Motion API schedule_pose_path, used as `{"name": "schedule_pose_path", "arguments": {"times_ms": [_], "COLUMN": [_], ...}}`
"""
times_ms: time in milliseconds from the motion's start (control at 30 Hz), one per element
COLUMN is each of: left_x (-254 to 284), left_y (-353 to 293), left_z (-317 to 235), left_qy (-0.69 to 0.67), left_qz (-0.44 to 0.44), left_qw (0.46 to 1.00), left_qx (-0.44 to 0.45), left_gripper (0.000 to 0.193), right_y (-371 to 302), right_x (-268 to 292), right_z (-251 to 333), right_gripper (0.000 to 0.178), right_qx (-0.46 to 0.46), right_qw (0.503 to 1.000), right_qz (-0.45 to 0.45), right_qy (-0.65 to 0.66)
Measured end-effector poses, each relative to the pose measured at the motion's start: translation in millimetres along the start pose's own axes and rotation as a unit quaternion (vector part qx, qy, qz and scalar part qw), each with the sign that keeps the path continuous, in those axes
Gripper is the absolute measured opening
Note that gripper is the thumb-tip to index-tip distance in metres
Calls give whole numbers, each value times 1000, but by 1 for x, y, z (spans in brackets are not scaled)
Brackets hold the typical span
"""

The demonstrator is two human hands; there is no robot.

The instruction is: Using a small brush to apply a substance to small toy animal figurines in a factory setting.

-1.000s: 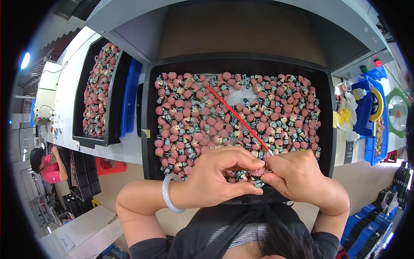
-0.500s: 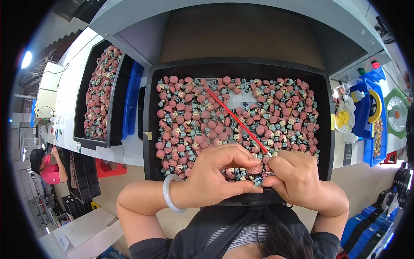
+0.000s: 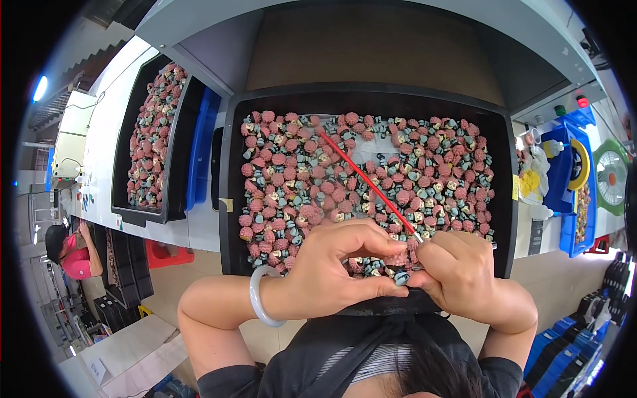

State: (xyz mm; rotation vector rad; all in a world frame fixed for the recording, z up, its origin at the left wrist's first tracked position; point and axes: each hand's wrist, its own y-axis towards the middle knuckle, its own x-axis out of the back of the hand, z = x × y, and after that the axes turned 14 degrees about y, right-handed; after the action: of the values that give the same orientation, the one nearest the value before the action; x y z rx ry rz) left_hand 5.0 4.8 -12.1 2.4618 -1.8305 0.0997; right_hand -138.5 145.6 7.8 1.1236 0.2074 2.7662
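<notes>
Between the thumb and fingers of my left hand [image 3: 338, 261] is a small figurine [image 3: 399, 276] with bumpy pink hair and a blue-grey body. My right hand [image 3: 458, 265] is closed around a slim red-handled paintbrush [image 3: 371, 187], its silver collar at my fingers and its handle slanting far left over the tray; the bristle end is hidden. My right thumb sits against the figurine's lower part. Beneath both hands a big black tray [image 3: 235, 166] holds many similar pink and blue-grey figurines [image 3: 458, 142].
Another black tray [image 3: 174, 142] full of figurines stands at left beside a blue bin [image 3: 204, 146]. A grey shelf frame [image 3: 371, 13] arches over the far side. At right are a blue crate [image 3: 561, 174], yellow tape roll [image 3: 578, 163] and green fan [image 3: 609, 166]. A person in pink [image 3: 78, 255] sits far left.
The view shifts slightly. Both hands keep nearly the same pose around the figurine, and the paintbrush handle has tilted a little.
</notes>
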Motion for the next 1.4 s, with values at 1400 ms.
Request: {"name": "schedule_pose_path", "arguments": {"times_ms": [1400], "left_x": [1], "left_y": [2], "left_z": [-3], "left_qy": [-3], "left_qz": [6], "left_qw": [1000], "left_qx": [1], "left_gripper": [35], "right_y": [2], "right_x": [-4], "right_z": [-1], "right_gripper": [37], "right_qx": [24], "right_qw": [998], "right_qz": [-57], "right_qy": [-7]}}
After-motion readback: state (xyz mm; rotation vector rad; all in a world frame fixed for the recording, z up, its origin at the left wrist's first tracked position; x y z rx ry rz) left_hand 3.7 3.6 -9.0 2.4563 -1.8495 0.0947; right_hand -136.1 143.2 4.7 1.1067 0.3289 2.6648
